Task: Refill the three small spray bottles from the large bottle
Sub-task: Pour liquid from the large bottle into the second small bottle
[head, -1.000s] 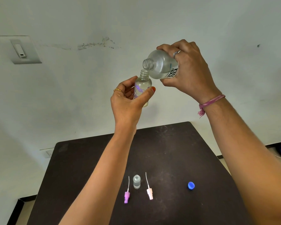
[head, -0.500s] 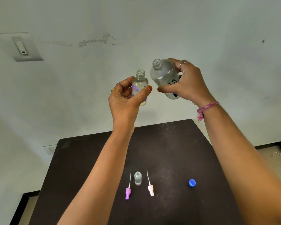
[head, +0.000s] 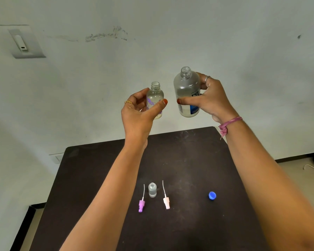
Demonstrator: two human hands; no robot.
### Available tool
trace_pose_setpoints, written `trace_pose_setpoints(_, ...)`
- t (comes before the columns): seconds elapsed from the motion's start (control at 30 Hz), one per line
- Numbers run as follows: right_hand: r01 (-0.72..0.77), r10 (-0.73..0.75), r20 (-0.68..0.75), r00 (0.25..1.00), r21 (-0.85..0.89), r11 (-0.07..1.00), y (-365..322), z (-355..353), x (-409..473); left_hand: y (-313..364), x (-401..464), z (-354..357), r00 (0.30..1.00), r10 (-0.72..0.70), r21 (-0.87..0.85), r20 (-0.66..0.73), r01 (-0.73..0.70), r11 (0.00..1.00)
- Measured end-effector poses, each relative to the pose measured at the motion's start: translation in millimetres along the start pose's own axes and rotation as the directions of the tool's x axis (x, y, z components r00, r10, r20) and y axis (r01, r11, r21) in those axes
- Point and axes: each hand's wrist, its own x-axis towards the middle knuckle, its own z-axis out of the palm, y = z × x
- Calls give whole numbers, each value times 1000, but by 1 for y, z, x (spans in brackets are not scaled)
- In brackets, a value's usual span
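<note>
**Two uncapped bottles held upright above the dark table**

On the far left, a wall switch plate (head: 26,43) is sitting on the pale wall. The left hand (head: 140,113) is wrapping its fingers and thumb around a small spray bottle (head: 154,99), uncapped and upright. Just beside it, apart from it, the right hand (head: 211,100) is gripping the large bottle (head: 187,91), also upright and open-necked. Both are hovering above the table's (head: 98,178) far edge, with nothing between them.

On the table, between the forearms, a purple spray pump (head: 141,205) is lying, then a second small bottle (head: 152,190) is standing uncapped, then a pale pink spray pump (head: 166,201) is lying. A blue cap (head: 212,195) is sitting further right. Counted: two small bottles showing, two pumps, one cap, one large bottle.
</note>
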Motion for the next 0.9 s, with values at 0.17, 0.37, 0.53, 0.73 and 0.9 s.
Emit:
trace_pose_setpoints(0.17,-50,50,3,999,54,997,15,3,-12,-11,-8,-8,1000,-20,10,4,20,1000)
trace_pose_setpoints(0.37,-120,120,1,993,78,990,40,7,-29,-34,-18,-24,998,-57,39,12,56,998)
trace_pose_setpoints(0.53,-172,173,3,985,81,982,61,14,-47,-61,-30,-41,994,-109,86,7,108,990)
trace_pose_setpoints(0.73,-201,200,29,979,49,978,85,28,-73,-97,-46,-64,985,-172,156,25,166,974)
trace_pose_setpoints(0.9,-251,246,60,967,78,965,103,39,-93,-125,-60,-85,976,-215,246,7,207,947)
